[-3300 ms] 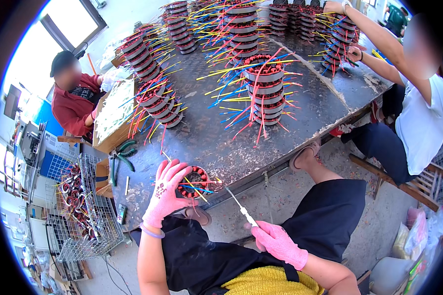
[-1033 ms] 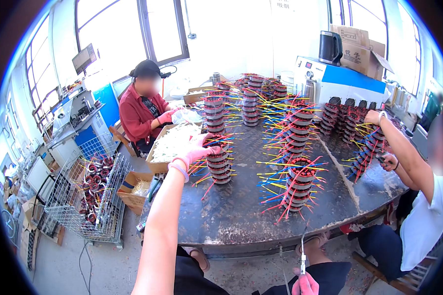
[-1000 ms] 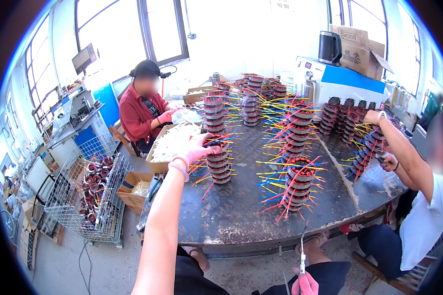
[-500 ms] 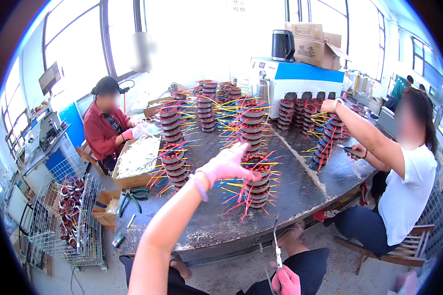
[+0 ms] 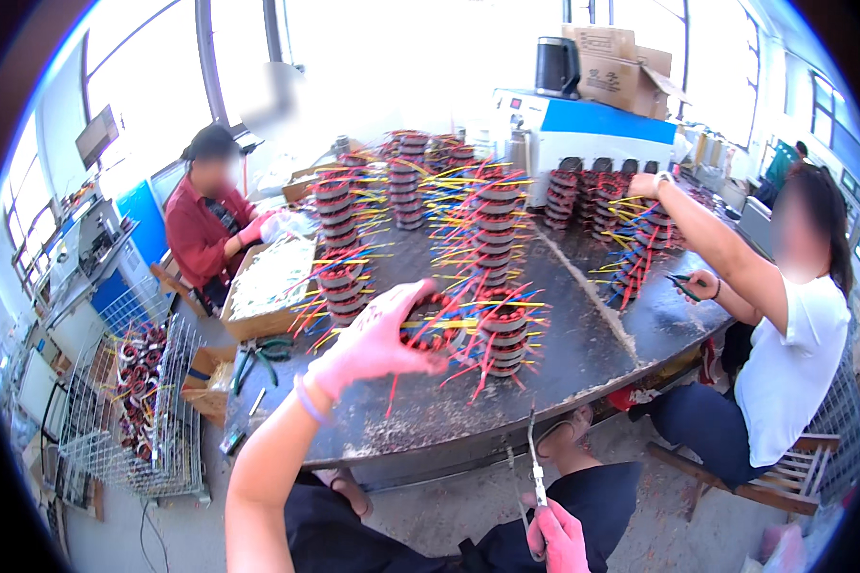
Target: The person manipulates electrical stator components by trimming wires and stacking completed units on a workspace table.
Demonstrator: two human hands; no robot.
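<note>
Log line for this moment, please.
left hand: lifts wound coil over table | right hand: grips scissors | coil stack: beside coil

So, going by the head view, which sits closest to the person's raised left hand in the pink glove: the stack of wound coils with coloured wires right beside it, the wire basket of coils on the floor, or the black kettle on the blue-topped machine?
1. Stack of wound coils with coloured wires, just right of the left hand.
2. Wire basket of coils, lower left, on the floor.
3. Black kettle, far back, upper right.
</note>
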